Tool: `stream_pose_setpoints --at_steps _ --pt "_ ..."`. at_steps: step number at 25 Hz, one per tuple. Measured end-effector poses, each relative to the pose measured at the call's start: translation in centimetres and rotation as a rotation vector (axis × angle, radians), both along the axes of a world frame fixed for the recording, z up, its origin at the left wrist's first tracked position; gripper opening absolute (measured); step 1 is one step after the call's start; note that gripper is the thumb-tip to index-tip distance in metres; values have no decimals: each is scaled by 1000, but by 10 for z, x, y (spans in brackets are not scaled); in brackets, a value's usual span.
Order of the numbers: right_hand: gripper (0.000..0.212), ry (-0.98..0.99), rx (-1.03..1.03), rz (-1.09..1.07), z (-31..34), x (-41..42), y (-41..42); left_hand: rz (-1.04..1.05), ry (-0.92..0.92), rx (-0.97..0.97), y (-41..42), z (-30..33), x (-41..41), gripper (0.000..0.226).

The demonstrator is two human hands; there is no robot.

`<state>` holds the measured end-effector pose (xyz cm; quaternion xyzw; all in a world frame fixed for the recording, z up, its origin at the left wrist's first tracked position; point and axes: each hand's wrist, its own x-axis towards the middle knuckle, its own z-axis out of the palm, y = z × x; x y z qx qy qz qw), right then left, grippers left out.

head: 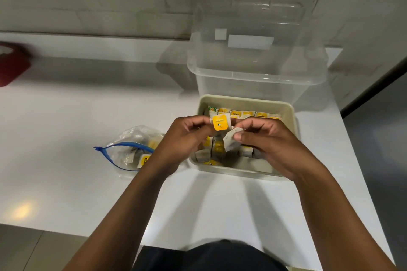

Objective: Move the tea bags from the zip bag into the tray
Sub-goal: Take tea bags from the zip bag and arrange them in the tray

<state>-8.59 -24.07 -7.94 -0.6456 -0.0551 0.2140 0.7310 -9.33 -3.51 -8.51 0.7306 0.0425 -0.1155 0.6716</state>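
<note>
Left hand: your left hand (184, 136) holds its grip pinched on the yellow tag (219, 123), above the tray.
Right hand: your right hand (267, 141) pinches the pale tea bag (230, 142) just right of the tag.
Tray: the beige tray (286, 109) sits on the white counter (77, 121), rows of tea bags inside.
Zip bag: the zip bag (130, 149) lies open left of the tray, tea bags inside it.
Far side: a clear tub (253, 68) stands just behind the tray.
</note>
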Motion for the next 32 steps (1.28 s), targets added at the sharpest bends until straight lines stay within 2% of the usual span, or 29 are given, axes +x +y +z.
stream_pose_setpoints --at_steps 2,8,11,15,18,24,28,32 --pt "12 45 -1 -6 0 0 -1 -31 2 -4 -3 -1 2 9" --pt "7 -101 -162 -139 -4 6 11 -87 36 40 -2 1 5 10" --pt "7 -94 -205 -153 -8 7 11 -88 -63 85 1 1 9 12" --pt "4 -78 -322 -205 -16 8 0 -94 -288 442 5 -16 18 4" --pt "8 -151 -688 -306 -21 13 -15 -241 -411 735 7 -27 23 3" --pt "13 -130 -1030 -80 -40 19 -16 -479 -317 952 -12 -31 39 10" --pt "16 -39 -1078 118 -52 24 -16 -666 -223 1012 -25 -35 49 5" --pt "18 -30 -1115 169 -61 29 -14 -656 -277 1159 -38 -48 56 11"
